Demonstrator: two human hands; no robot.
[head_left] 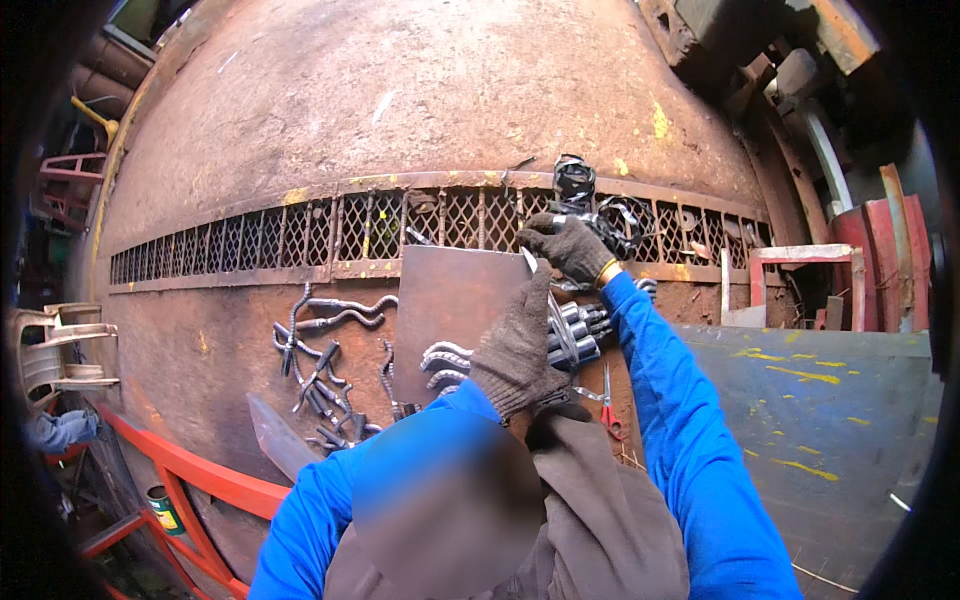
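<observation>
My left hand (515, 360), in a dark knit glove, lies closed over a bundle of bent ribbed steel bars (447, 358). The bars' smooth shiny cylindrical ends (580, 335) stick out to its right, with a dark strap around them. Just beyond, my right hand (575, 250), gloved too, has its fingers pinched together close to my left fingertips. A thin pale strip (529, 260) shows between the two hands. Under the bundle sits a rusty flat metal plate (440, 290). Red-handled scissors (610, 415) lie right of the bundle.
Loose bent bars (335, 390) are scattered on the left. A rusty floor grate (370, 225) crosses ahead, with tangled black strips (627, 222) and a black roll (573, 178) on it. A red rail (200, 470) stands lower left; a large grey sheet (820, 400) lies right.
</observation>
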